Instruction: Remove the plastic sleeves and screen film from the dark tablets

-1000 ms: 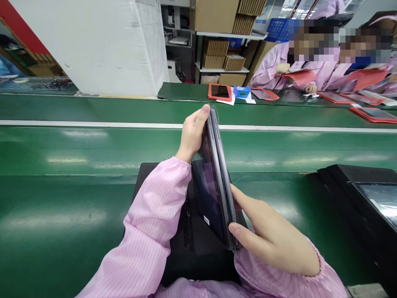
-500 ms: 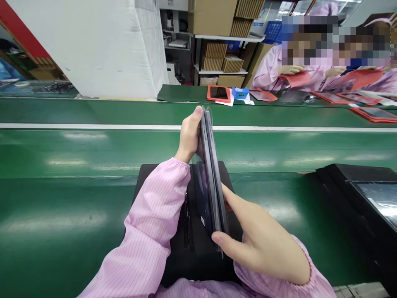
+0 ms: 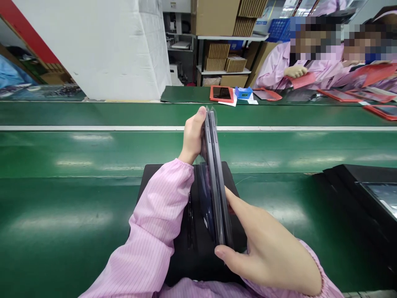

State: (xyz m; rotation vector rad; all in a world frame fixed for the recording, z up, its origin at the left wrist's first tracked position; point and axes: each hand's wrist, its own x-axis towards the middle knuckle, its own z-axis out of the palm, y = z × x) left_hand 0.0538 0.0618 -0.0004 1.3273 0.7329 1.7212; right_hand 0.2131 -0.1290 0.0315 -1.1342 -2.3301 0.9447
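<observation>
Faces a long green workbench point(image 3: 93, 153) running the full width, crossed by a white line point(image 3: 139, 128). Looks past it to a broad white pillar point(image 3: 105, 49) at upper left and, right of that, a storage rack point(image 3: 231, 37) loaded with cardboard cartons point(image 3: 215, 18). Shares the far side, at upper right, with co-workers point(image 3: 276, 68) in pink sleeves, near red-edged tablets. Has a low black stack point(image 3: 347, 207) at the right of the near bench, with a film-covered screen point(image 3: 383, 195) on top. Keeps a flat black case point(image 3: 198, 267) directly in front, under the forearm, with a glossy dark strip point(image 3: 190, 225) lying along it. Wears a striped pink sleeve point(image 3: 155, 219) on the left arm, reaching across the case. Holds a pair of tablets point(image 3: 213, 178) on edge above the case, face to face or back to back (cannot tell which), slightly tilted, with clear film sticking out at the far end and only a narrow gap between the two. Supports the near end with the right hand point(image 3: 266, 244), thumb at the lower corner and fingers behind the right-hand tablet. Grips the far end with the left hand point(image 3: 192, 132), thumb up at the top corner, other fingers mostly hidden. Shows, on the bench beyond, a red-framed tablet point(image 3: 221, 93) beside a small blue box point(image 3: 243, 92), and, on the left-hand held tablet, a tiny white label point(image 3: 205, 222).
</observation>
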